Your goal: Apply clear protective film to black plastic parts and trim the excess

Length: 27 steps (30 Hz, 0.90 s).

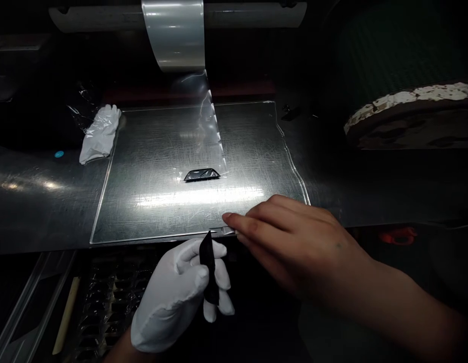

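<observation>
The white-gloved left hand (168, 297) pinches a slim dark piece (208, 269) between thumb and fingers, holding it nearly upright just off the counter's near edge. The bare right hand (298, 234) reaches over that same edge, its fingers close together and the forefinger extended above the near border of a clear mat (143, 146); whether it grips anything, I cannot tell. A glossy black piece (201, 174) lies on the mat, around the middle of its width, beside the lower end of a transparent film strip (181, 38) that hangs from above the counter's far side. A spare white glove (101, 133) rests by the mat's far left corner, and a blue round sticker (59, 154) sits on the counter (41, 206) further left.
</observation>
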Tool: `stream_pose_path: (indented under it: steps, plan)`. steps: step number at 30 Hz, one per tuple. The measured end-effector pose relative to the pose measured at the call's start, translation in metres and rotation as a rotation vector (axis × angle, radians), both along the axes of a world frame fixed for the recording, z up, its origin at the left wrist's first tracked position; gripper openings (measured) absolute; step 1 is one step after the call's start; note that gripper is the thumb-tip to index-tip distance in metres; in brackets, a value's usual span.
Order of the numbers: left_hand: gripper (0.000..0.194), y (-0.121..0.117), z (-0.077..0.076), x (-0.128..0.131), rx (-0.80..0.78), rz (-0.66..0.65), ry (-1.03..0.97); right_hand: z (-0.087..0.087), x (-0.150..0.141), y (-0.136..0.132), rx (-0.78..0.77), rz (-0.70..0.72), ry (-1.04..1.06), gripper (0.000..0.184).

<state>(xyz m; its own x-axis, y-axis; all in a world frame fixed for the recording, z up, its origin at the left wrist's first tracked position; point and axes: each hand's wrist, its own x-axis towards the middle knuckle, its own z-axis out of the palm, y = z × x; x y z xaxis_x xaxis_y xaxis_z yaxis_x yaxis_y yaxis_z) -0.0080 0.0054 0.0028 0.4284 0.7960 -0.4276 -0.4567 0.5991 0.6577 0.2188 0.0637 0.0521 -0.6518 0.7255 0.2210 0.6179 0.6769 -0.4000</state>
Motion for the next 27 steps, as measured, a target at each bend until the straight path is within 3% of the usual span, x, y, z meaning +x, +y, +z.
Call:
stream_pose_path:
  steps: [4, 8, 11, 17, 27]
  plan:
    - [0.027, 0.001, -0.001, -0.001, 0.0, 0.108, -0.081, -0.004, 0.004, -0.003, -0.114, -0.091, 0.201, 0.029]
    - [0.019, 0.003, -0.002, -0.002, 0.018, 0.278, -0.179, -0.001, 0.005, -0.006, -0.272, -0.049, 0.194, 0.026]
    - [0.019, 0.006, -0.001, -0.002, 0.038, 0.324, -0.22, 0.004, 0.003, -0.008, -0.333, 0.002, 0.152, 0.024]
    - [0.019, 0.007, 0.001, -0.003, 0.082, 0.368, -0.22, 0.015, -0.007, -0.01, -0.223, -0.029, -0.048, 0.023]
    - [0.022, 0.005, 0.0, -0.009, 0.09, 0.346, -0.189, 0.017, -0.017, -0.003, -0.16, 0.026, -0.107, 0.026]
